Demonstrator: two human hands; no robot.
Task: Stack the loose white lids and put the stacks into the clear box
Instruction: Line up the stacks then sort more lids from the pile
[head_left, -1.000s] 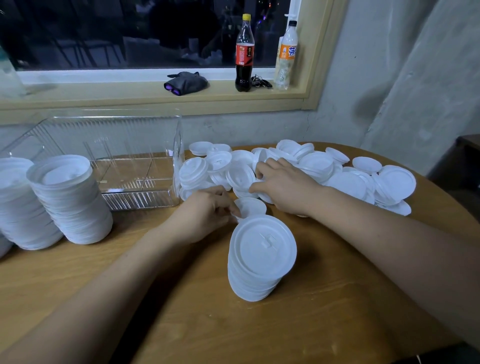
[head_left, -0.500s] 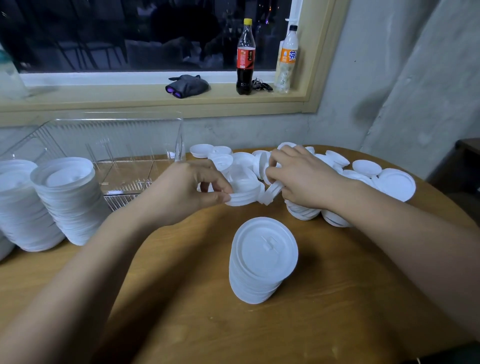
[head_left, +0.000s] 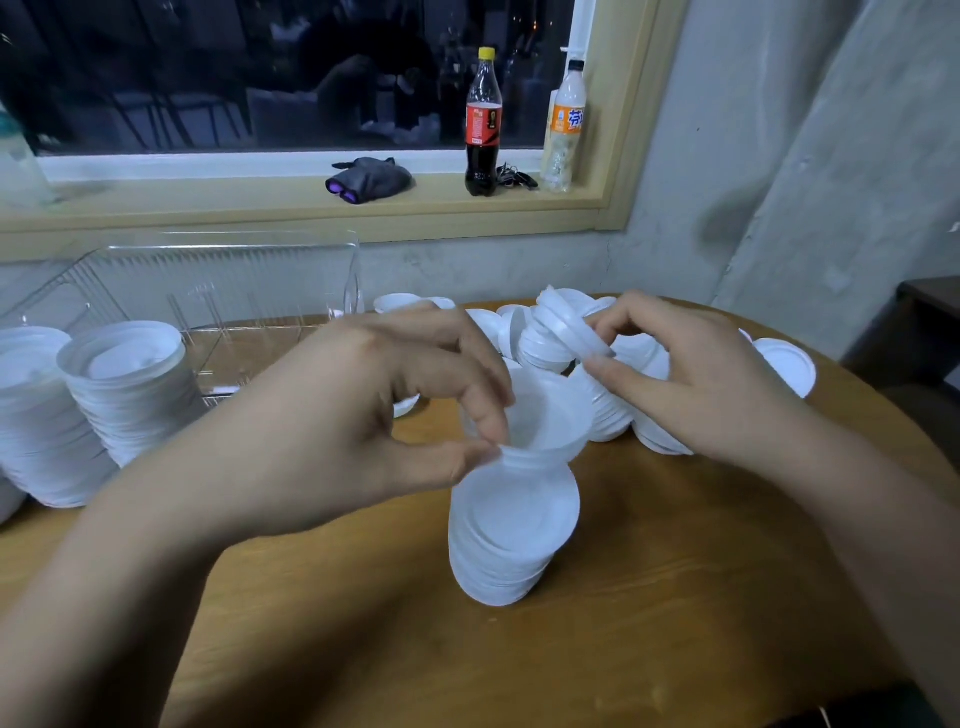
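Pinching lids (head_left: 545, 415): L hand (head_left: 363, 415), R hand (head_left: 701, 384).

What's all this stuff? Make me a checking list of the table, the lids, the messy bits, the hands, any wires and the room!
Surface: round wooden table, with lids over its far side.
Job's things: short lid stack in the middle; loose lids piled behind it; tall stacks at the left; clear box behind those.
Clutter: cola bottle, orange-label bottle and dark cloth bundle on the sill.
Hands: left hand pinches a few nested lids above the short stack; right hand holds one tilted lid.
Cables: nothing seen.
Surroundings: dark window, grey wall.
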